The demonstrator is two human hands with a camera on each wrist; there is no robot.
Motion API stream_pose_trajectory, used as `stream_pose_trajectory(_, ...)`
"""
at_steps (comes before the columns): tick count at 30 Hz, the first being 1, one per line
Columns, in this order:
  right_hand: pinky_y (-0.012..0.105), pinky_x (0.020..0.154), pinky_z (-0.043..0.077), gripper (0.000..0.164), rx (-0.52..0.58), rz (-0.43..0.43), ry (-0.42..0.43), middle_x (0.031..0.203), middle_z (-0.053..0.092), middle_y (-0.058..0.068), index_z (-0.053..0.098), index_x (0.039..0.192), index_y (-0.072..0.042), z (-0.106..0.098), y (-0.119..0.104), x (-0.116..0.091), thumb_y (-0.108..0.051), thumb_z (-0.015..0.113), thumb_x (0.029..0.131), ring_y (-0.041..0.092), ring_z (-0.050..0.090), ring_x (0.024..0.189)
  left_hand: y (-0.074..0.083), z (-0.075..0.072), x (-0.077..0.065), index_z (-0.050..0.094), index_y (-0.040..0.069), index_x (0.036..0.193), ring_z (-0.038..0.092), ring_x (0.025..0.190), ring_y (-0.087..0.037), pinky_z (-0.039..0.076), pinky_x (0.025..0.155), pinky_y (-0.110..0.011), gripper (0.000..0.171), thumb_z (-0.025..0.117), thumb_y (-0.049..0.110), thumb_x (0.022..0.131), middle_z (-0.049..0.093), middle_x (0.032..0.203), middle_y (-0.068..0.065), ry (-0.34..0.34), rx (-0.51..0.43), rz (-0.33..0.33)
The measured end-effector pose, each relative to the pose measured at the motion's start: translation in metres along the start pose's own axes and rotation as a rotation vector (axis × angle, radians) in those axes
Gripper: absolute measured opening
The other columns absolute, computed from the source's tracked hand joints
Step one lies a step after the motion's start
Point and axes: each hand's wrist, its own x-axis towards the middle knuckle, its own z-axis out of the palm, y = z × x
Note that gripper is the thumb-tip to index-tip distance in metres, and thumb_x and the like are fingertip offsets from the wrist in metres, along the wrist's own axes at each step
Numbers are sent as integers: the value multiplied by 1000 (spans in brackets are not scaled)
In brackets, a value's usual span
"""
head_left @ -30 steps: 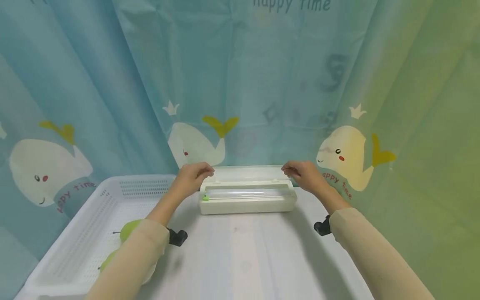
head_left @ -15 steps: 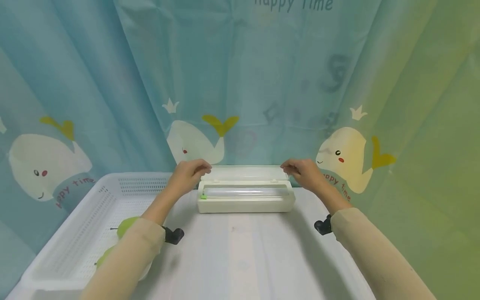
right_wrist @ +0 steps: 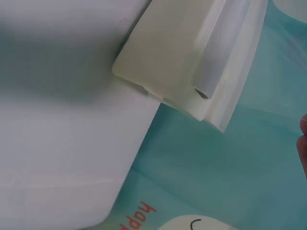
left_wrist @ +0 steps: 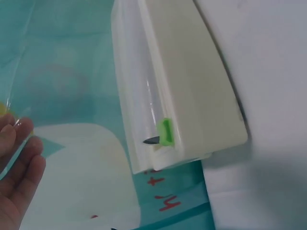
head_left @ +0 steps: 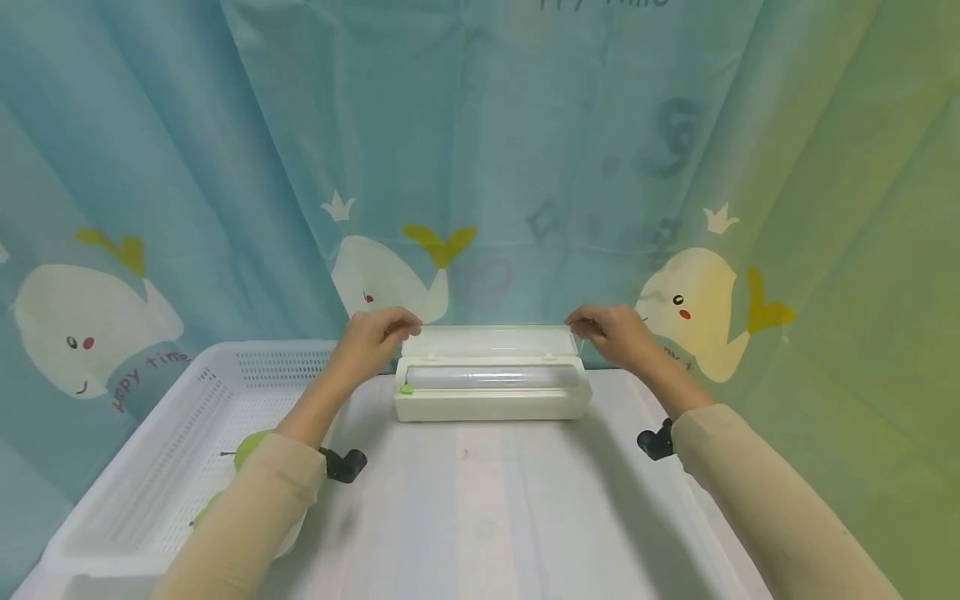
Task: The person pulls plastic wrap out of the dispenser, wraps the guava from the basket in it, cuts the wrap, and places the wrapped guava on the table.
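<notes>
A white cling film dispenser (head_left: 492,408) stands at the back of the table with its lid (head_left: 487,340) raised. Inside lies a film roll (head_left: 491,378), and a green slide cutter (head_left: 407,389) sits at the left end of its rail. My left hand (head_left: 373,337) pinches the clear cling film (left_wrist: 13,84) just above the dispenser's left end; its glossy edge shows at the fingertips in the left wrist view. Opposite, my right hand (head_left: 617,332) pinches the film above the right end. Only fingertips of that hand enter the right wrist view.
To the left stands a white perforated basket (head_left: 75,525) holding green pears (head_left: 251,448), partly hidden by my left sleeve. A blue-green curtain (head_left: 517,167) with printed whales hangs right behind the dispenser. A pale striped cloth (head_left: 480,517) covers the table.
Both hands have risen slightly above the dispenser and keep their pinch. The head view has tilted a little; the dispenser stays in place.
</notes>
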Motion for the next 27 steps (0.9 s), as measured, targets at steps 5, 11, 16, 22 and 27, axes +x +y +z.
stream_pose_trajectory(5,37,66,54,13,-3,-8,-9,88,76,4,76,103,-11,-7,-2,2,-7,67,94,17,68,72,4,-4,-1,72,10,108,70,91,-20,58,83,-40,13,64,10,98,76,99,-3,6,3,-10)
stream_pose_trajectory(11,38,67,55,14,-8,-10,-4,91,76,4,76,103,-12,-11,-3,4,-6,68,93,17,68,72,6,-8,-2,72,10,109,70,91,-20,58,82,-40,14,63,11,98,76,100,-3,3,-4,-15)
stream_pose_trajectory(16,37,66,54,13,-2,-4,17,87,76,2,76,102,-12,-11,-5,2,-6,68,93,16,68,71,8,-10,-3,73,9,108,71,90,-21,58,81,-40,14,63,10,98,76,99,-4,5,-6,8)
stream_pose_trajectory(22,37,68,55,13,10,-15,5,89,76,3,76,103,-11,-8,-8,2,-6,68,93,17,69,74,7,-14,-7,73,8,107,71,91,-22,58,82,-41,14,63,8,97,76,99,-4,20,7,18)
stream_pose_trajectory(27,37,68,55,13,-5,-2,-5,86,75,1,76,103,-13,-5,-9,2,-9,68,94,16,69,75,6,-14,-10,73,9,109,70,91,-22,57,82,-42,15,62,9,99,76,100,-5,0,13,14)
